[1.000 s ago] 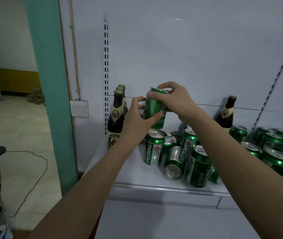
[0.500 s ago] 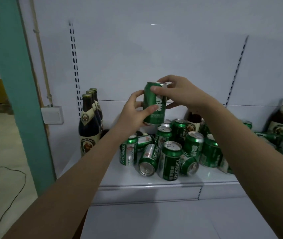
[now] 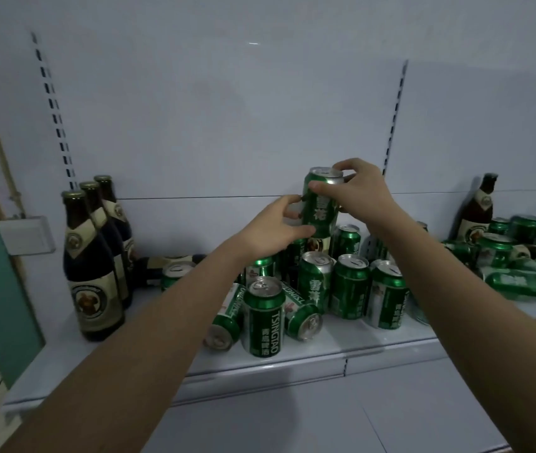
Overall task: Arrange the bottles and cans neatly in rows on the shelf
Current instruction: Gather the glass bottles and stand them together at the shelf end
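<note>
A green can [image 3: 321, 204] is held up in the middle of the frame, above the pile of other cans. It stands upright. Its long side runs up and down, and its silver top with the pull tab points up. The white writing on its side runs down the can.

The can is held by both hands. The right hand [image 3: 363, 194] is near the top of the can, and its fingers [image 3: 341, 166] are pinched around the rim. The left hand [image 3: 271, 228] is lower and to the left, and its fingers [image 3: 299, 231] are curled and pressed on the lower side of the can.

Below the hands, on the white shelf [image 3: 318, 353], many green cans are seen. One Tsingtao can [image 3: 264, 317] stands upright at the front, with its top up. Two cans beside it are lying on their sides, one [image 3: 224, 320] to its left and one [image 3: 302, 313] to its right, with their round ends turned to the front. More upright cans [image 3: 349, 286] stand behind them.

At the left of the frame, three dark bottles [image 3: 91, 266] are lined up in a row, one behind the other, all upright. One more dark bottle [image 3: 477, 207] stands at the far right, by a messy heap of cans [image 3: 518, 276].
</note>
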